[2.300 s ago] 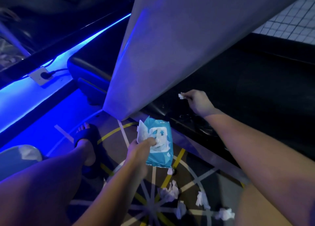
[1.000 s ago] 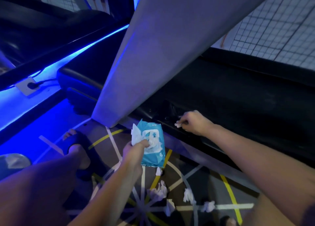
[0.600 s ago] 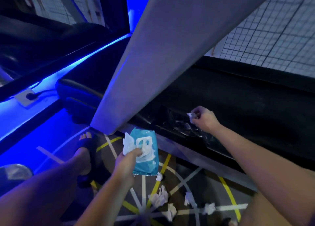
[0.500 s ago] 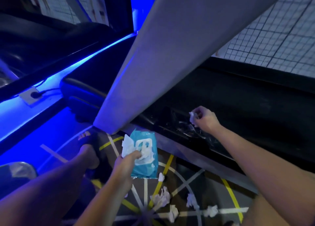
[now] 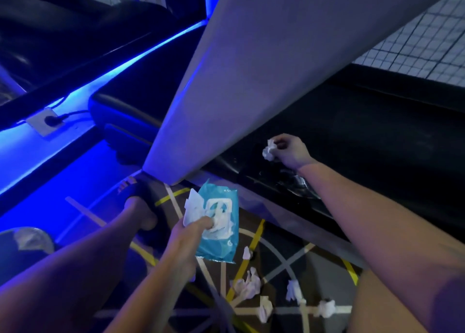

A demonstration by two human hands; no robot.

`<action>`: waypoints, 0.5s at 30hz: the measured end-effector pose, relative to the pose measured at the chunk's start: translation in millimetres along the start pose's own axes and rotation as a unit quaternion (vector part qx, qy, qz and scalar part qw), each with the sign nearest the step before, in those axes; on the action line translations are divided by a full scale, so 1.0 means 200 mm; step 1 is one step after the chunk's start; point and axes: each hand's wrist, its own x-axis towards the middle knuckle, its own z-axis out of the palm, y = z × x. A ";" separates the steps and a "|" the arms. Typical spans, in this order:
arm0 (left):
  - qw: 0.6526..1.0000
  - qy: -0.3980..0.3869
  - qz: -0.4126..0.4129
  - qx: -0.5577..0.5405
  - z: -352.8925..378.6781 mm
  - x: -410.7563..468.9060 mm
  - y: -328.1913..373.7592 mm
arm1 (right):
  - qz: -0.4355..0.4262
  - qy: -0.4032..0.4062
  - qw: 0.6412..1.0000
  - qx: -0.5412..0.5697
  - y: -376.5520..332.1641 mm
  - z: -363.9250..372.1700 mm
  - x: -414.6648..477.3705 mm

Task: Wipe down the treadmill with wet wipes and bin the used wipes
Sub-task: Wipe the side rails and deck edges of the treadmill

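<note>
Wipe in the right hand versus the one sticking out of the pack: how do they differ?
The held wipe is crumpled into a wad; the pack wipe stands out as a flattish sheet. The right hand pinches the held wipe by the treadmill; the pack wipe sits in the blue pack that the left hand grips over the floor. Both are white.

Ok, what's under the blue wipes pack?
Several crumpled used wipes lie on the line-marked floor just below the pack the left hand holds. The floor directly behind it is covered.
</note>
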 end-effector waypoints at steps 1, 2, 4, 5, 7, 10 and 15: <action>1.000 0.002 0.001 0.002 0.00 0.00 0.00 | -0.004 0.012 0.999 -0.033 0.01 0.01 0.01; 1.000 0.004 0.004 0.006 0.01 0.01 0.00 | -0.003 0.028 0.998 -0.055 0.02 0.01 0.01; 1.000 -0.001 0.016 0.017 0.02 0.01 0.00 | -0.019 0.048 0.995 -0.084 0.04 0.04 0.01; 0.999 -0.001 0.019 0.026 0.03 0.01 0.00 | -0.034 0.051 0.992 -0.107 0.04 0.05 0.01; 0.999 -0.006 0.024 0.039 0.04 0.02 -0.01 | -0.065 0.043 0.985 -0.154 0.04 0.08 0.01; 0.999 -0.004 0.021 0.038 0.06 0.03 -0.02 | -0.077 0.030 0.975 -0.204 0.02 0.09 0.03; 0.999 0.007 0.027 0.028 0.10 0.01 0.01 | -0.043 -0.011 0.959 -0.280 0.01 0.04 0.01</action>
